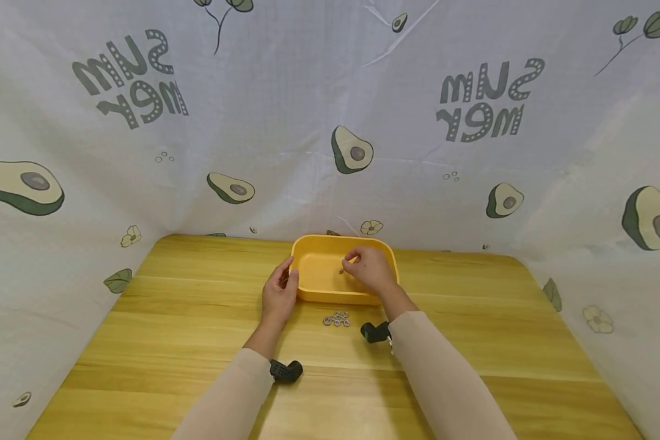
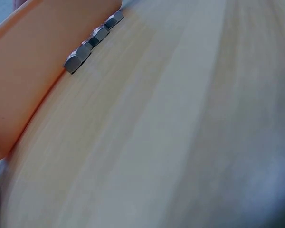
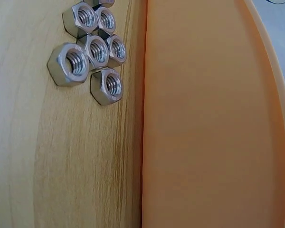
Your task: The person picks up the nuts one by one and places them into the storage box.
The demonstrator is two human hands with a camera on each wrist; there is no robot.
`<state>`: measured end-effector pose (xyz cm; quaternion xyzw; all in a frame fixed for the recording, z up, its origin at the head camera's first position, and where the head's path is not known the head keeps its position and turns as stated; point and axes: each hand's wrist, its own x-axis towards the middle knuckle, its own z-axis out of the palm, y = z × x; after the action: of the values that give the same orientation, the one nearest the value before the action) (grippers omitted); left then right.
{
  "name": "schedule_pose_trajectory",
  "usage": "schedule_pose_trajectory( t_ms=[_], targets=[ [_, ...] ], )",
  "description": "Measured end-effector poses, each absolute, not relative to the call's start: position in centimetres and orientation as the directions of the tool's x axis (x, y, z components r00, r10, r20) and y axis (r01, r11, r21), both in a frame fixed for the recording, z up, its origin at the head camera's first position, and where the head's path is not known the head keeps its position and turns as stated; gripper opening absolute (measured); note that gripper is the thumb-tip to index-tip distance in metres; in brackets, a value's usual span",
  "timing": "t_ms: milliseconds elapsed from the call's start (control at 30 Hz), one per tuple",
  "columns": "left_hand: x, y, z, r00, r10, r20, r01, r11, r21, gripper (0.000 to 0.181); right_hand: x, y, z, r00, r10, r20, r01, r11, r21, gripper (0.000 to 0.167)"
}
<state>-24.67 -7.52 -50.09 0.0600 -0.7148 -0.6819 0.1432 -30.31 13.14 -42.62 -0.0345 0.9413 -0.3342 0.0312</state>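
Watching work at a tray (image 1: pixel 316 272) on the worktop (image 1: pixel 198 318), found the right hand (image 1: pixel 370 267) reaching in over the near right corner, with fingers brought together in a pinch above the tray floor. Spotted a small piece (image 1: pixel 341 270) right at those fingertips, inside the tray; took it for a nut, though too small in the head view to be sure. Judged it grasped rather than freshly dropped, with some doubt.

Noted the left hand (image 1: pixel 278 298) at the tray's left end, with fingers and thumb touching the rim. Could not tell whether gripping or merely bracing; read it as steadying.

Counted about seven nuts (image 1: pixel 337 319) on the worktop, bunched near the front wall of the tray, several touching. Confirmed hexagonal sides and threaded holes in the right wrist view. Saw neither hand on any of these.

Put the step down as shifting nuts singly between worktop and tray, most likely inward; could not settle the direction from one instant. Judged the next move, if inward, to call for parting the right fingers low over the tray floor to avoid a bounce, then lifting clear of the wall and pinching another nut by the flats, without scattering the bunch.
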Motion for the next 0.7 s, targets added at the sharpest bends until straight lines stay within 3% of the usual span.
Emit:
schedule_pose_trajectory(
  t_ms=[700],
  targets=[
    [-24.58, -7.45, -49.90, -0.948, -0.292, 0.130, 0.116, 0.064, 0.991, 0.039, -30.09, 13.02, -42.45, -0.999, -0.040, 0.011, -0.037, 0.710, -0.703, 0.021]
  ],
)
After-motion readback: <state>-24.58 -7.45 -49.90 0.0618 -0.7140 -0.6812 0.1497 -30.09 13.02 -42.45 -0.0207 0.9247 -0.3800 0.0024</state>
